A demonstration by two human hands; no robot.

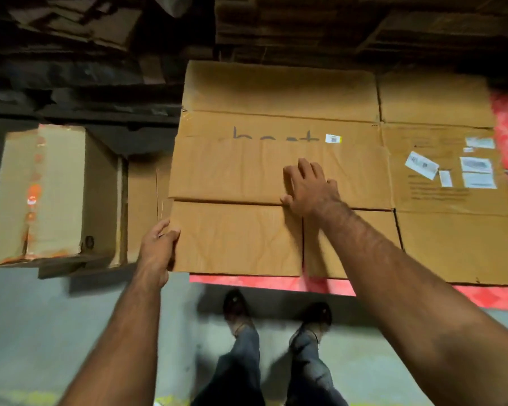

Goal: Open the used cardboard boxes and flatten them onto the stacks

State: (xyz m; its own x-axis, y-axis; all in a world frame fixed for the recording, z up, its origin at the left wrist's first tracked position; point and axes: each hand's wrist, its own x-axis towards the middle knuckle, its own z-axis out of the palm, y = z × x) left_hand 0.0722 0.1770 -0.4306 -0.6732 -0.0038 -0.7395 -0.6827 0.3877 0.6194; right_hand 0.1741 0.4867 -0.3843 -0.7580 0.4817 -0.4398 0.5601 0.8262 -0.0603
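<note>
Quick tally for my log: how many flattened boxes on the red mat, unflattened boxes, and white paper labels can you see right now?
Flattened boxes on the red mat: 2, one under the hands, one to the right
Unflattened boxes: 1, at left
White paper labels on the right flattened box: about 6
Total: about 9

Bare grey floor point(71, 332) lies open across the lower frame. A standing carton point(53, 191) blocks the left; flattened cardboard point(276, 171) fills centre and right; dark stacked cardboard point(335, 24) walls off the top.
</note>
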